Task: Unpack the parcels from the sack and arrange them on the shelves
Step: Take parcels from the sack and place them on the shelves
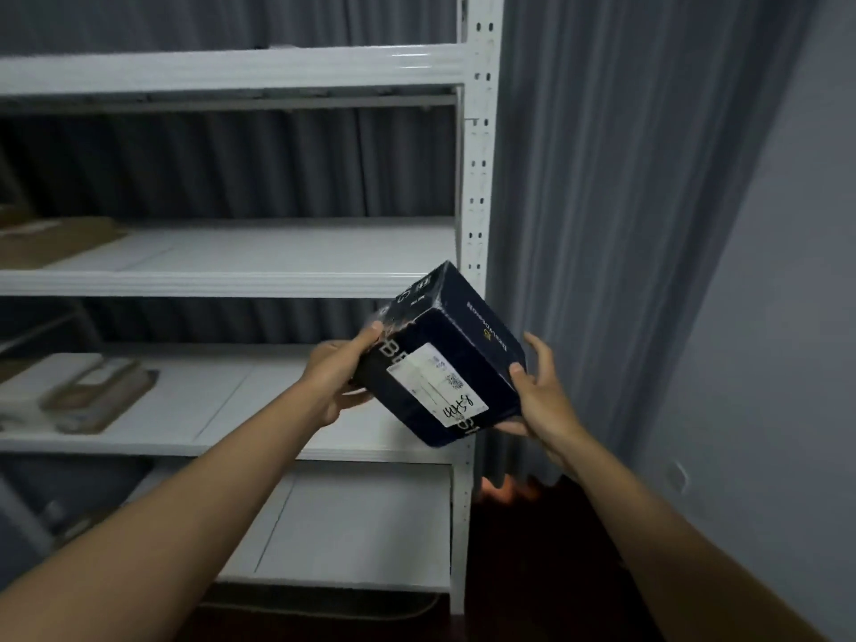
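hands: left (336,379), right (539,400) | grip tilted dark box (440,359) between them

Two bare forearms are in view, one coming in from seven o'clock, the other from five o'clock. No sleeves show on either; both arms are uncovered right to the picture's edge. The left hand (340,375) is bare: no glove, ring or band visible at the wrist. The right hand (539,400) is bare too, with no watch or bracelet to be seen. Short, unpainted nails show on the thumbs. Nothing else of the person is in view.
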